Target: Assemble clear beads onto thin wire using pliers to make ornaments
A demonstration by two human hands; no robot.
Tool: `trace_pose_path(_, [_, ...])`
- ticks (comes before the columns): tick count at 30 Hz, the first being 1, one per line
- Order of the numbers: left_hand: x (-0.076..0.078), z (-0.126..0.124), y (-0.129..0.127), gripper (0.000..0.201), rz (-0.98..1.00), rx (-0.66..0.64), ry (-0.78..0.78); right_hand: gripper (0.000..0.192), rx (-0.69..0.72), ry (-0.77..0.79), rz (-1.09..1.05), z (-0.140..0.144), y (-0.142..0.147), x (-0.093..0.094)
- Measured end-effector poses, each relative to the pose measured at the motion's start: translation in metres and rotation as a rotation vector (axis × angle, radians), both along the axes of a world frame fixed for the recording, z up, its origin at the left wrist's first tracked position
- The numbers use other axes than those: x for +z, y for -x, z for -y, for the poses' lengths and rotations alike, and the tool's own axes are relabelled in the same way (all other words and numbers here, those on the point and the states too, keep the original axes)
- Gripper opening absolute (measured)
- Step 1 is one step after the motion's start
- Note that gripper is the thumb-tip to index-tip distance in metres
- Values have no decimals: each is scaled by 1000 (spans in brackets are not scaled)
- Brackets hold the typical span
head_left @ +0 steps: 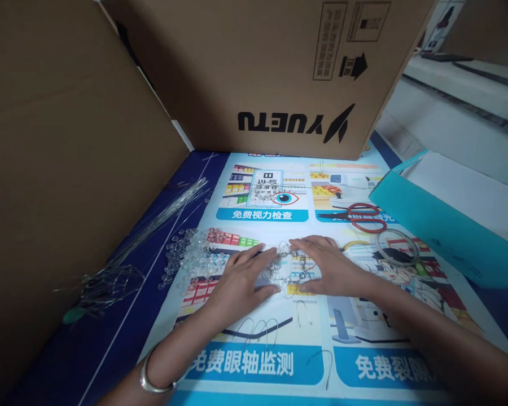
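Hands are resting at the centre of the frame, left [248, 276] and right [334, 268], fingers loosely spread, thumbs standing apart, bracketing one rounded cluster of clear beads and thin wire [301, 272]; whether fingertips are pinching any strand, I cannot tell. The step in hand seems to be arranging this cluster; the next move seems to be calling for light, precise fingertips. Several thin curved wires [266, 326] are lying lower centre. Left of centre, clear round beads [190, 259] are heaping, too many to count. Right of centre, one pair of red-handled scissors [366, 217] and one pale round coil [415, 248] are lying.
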State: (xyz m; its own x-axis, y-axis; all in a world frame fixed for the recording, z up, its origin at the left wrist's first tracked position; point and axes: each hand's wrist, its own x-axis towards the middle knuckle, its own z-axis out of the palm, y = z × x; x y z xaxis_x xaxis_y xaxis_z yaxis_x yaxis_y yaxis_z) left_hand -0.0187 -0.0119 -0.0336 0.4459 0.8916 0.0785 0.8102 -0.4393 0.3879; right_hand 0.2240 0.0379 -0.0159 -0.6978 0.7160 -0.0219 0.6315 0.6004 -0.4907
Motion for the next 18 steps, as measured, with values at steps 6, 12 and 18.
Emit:
trace_pose_path(6, [1, -2, 5, 58, 111, -43, 10, 65, -30, 4, -137, -3, -4, 1])
trace_pose_path(12, [2, -3, 8, 55, 184, -10, -30, 59, -66, 41, -229, -3, -10, -3])
trace_pose_path(18, [-5, -1, 4, 59, 122, -45, -77, 73, 8, -2, -89, -1, -10, -1])
